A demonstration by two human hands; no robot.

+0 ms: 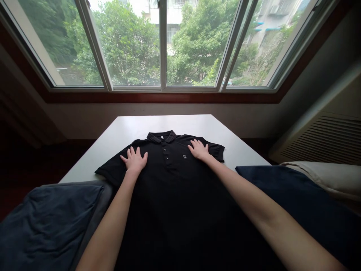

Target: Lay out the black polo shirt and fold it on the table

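My left hand [134,161] and right hand [199,149] rest on a black polo shirt [175,192].
Fingers splayed wide, palms down, grasping nothing.

Black polo shirt [172,192] on white table [237,152]

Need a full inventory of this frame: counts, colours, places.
Window: 1, grey-framed, top
Trim: 1, reddish-brown, around window
Trees: several, green, outside
Buildings: count unclear, pale, behind trees
Wall: 1, greyish, below window
Slatted unit: 1, pale, right
Floor: dark reddish, far left
Table: 1, white, centre
Blue-grey cloth: layers unclear, left foreground
Navy cloth: 1, right foreground
Off-white fabric: count unclear, far right
Shirt: 1, black, on table
Buttons: two discernible, pale-edged, shirt front
Label: 1, white, inside neck
Logo: 1, pale, chest
Arms: 2, bare, either side
Left hand: 1, bare, spread on shirt
Right hand: 1, bare, spread on shirt
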